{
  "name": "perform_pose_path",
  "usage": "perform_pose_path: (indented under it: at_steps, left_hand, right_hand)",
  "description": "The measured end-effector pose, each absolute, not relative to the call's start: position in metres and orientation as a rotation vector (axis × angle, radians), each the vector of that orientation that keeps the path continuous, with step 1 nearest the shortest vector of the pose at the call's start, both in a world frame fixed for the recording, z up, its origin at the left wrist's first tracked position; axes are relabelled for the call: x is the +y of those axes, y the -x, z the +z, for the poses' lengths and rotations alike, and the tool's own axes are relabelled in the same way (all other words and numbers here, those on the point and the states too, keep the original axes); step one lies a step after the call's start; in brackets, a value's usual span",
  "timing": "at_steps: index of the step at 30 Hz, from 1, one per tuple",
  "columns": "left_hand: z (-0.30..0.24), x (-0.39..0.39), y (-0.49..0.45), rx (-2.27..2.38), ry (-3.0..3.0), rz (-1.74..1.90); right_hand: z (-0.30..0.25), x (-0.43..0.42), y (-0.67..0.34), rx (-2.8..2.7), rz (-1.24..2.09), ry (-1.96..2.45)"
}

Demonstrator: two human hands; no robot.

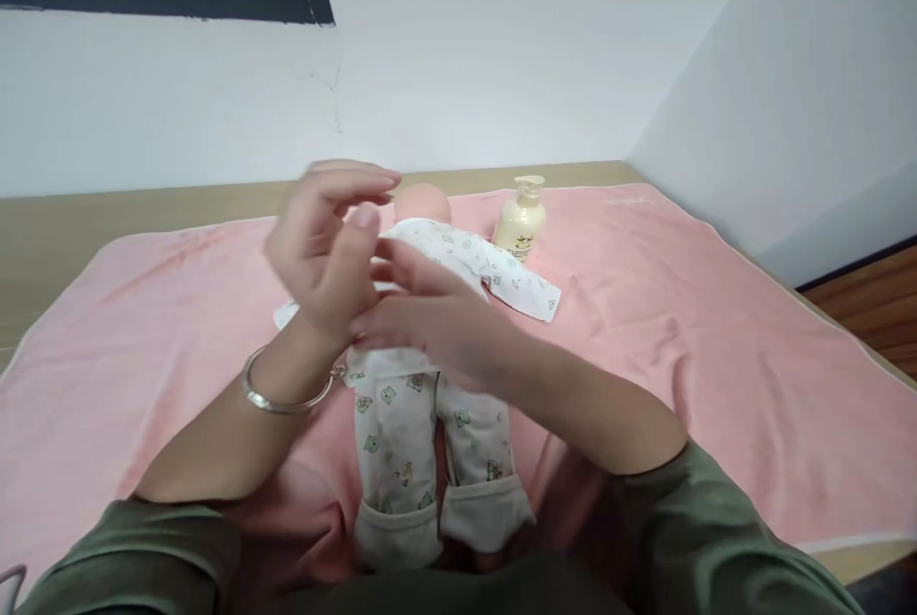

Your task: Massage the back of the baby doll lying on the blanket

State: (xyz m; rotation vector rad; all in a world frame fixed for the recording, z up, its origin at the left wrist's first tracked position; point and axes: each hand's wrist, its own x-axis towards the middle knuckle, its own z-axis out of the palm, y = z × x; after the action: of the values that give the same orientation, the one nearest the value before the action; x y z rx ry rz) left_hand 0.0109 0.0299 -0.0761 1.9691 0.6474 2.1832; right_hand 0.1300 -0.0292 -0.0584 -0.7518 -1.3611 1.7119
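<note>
Baby doll (395, 434), in a printed white top and trousers with closed feet: lies on its back at centre frame, head (422, 202) toward the top, feet toward the lower edge, on a pink towel (680, 328) spread over a wooden surface (107, 214). Pump bottle (521, 222), cream-coloured, upright: stands on the towel just right of the doll's head, apart from both hands, pump head in place. Progress, by judgement: doll laid out and fully clothed, nothing opened or taken off; hands busy with each other above the doll's chest rather than with doll or bottle, so handling of the doll itself looks not yet begun. Left hand (326, 247), silver bangle (276, 400) at the wrist: raised at centre left, fingers (351, 180) loosely curled and slightly spread, thumb upright, nothing gripped. Right hand (430, 314): enters from lower right, fingers (401, 264) stretched nearly flat, pressed against the heel and palm of the left hand; nothing held. Cannot tell whether anything lies between the palms, or whether the right hand's underside brushes the doll's top. Olive-green sleeves (716, 529) pushed up on both forearms, at the lower edge of the frame.
</note>
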Motion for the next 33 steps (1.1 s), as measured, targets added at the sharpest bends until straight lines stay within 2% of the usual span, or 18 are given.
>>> perform_pose_path:
  at_steps: [2, 7, 10, 12, 18, 24, 28, 31, 33]
  left_hand:
    - [-0.1, 0.052, -0.015, 0.813, -2.096, 2.141]
    - [-0.174, 0.082, -0.012, 1.201, -2.229, 1.96]
    - [-0.193, 0.085, -0.007, 1.332, -2.099, 1.821]
    - [-0.195, 0.085, -0.005, 1.381, -1.97, 1.707]
    - [-0.193, 0.086, -0.002, 1.389, -1.783, 1.512]
    - [-0.192, 0.085, -0.002, 1.419, -1.724, 1.478]
    - [-0.192, 0.084, -0.001, 1.427, -1.701, 1.466]
    - [-0.192, 0.084, -0.001, 1.442, -1.701, 1.474]
    - [-0.192, 0.084, -0.001, 1.442, -1.72, 1.473]
  right_hand:
    - [-0.062, -0.007, -0.144, -1.479, 1.569, 0.807]
    - [-0.115, 0.037, -0.151, -1.962, 0.785, 1.042]
    - [-0.145, 0.054, -0.147, -2.293, 0.357, 1.064]
    - [-0.153, 0.065, -0.15, -2.422, 0.213, 1.045]
    - [-0.147, 0.095, -0.176, -2.468, 0.307, 1.144]
    - [-0.149, 0.058, -0.155, -2.268, 0.074, 1.543]
    - [-0.145, 0.035, -0.143, -2.483, -0.003, 1.322]
    - [-0.141, 0.058, -0.156, -2.621, 0.183, 1.181]
    - [-0.14, 0.081, -0.168, -2.578, 0.278, 1.253]
